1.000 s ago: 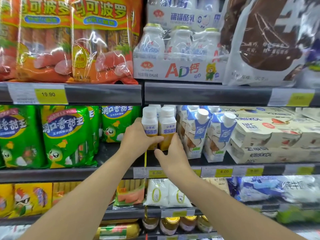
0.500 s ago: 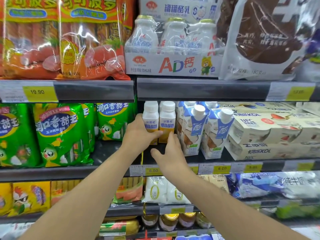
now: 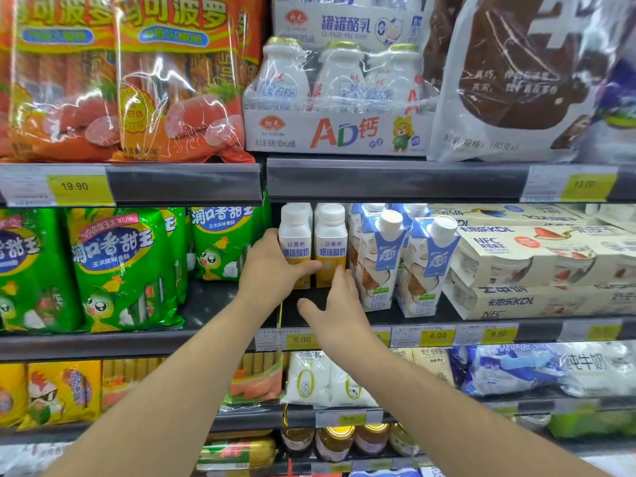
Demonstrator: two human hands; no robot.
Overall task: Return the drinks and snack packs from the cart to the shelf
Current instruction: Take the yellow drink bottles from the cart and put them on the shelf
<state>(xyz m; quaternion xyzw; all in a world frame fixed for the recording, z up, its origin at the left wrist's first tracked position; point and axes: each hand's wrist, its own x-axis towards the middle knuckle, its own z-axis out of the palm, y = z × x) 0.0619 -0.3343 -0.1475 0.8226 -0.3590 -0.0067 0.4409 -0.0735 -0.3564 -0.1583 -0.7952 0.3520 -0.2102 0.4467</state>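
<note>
Two small white-capped yogurt bottles with yellow labels stand side by side on the middle shelf [image 3: 344, 320]. My left hand [image 3: 275, 270] is wrapped around the lower part of the left bottle [image 3: 294, 235], thumb across its front. My right hand [image 3: 335, 301] has its fingers spread just below the right bottle [image 3: 330, 237], with fingertips touching its base and no grasp on it. More bottles of the same kind stand behind them. No cart is in view.
Blue-and-white drink cartons [image 3: 378, 259] stand right of the bottles, then stacked cream yogurt multipacks [image 3: 537, 256]. Green sausage packs [image 3: 117, 266] fill the shelf to the left. The shelf above [image 3: 395, 180] hangs low over the bottle caps.
The two bottles have gone slightly deeper onto the shelf. My right hand has slid down off the right bottle and its fingers have spread. My left hand keeps its hold.
</note>
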